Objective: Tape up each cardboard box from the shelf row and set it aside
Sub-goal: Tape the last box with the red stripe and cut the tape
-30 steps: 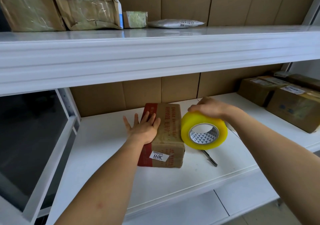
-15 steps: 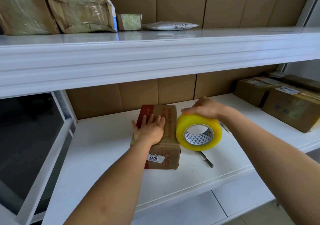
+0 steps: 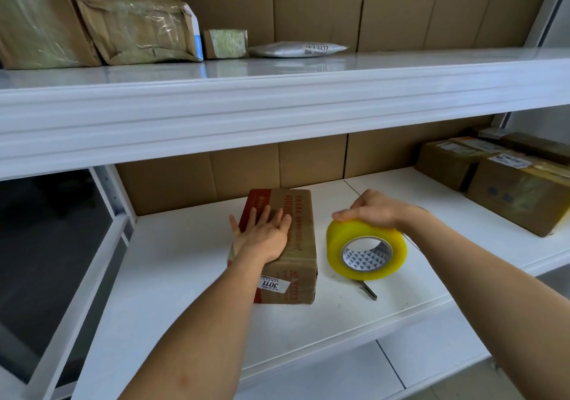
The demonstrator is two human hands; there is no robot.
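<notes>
On the white shelf [image 3: 191,264], left hand [image 3: 265,236] fingers spread flat on brown, red-edged box [image 3: 296,264].

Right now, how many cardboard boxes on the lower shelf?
4 visible: one box under the left hand; three at far right. More may sit beyond the frame.

We see the cardboard box [image 3: 285,245] on the shelf [image 3: 185,261]; to the box's right sits the tape roll [image 3: 367,250], farther right two parcels [image 3: 505,183], and above it, an upper shelf [image 3: 277,106].
</notes>
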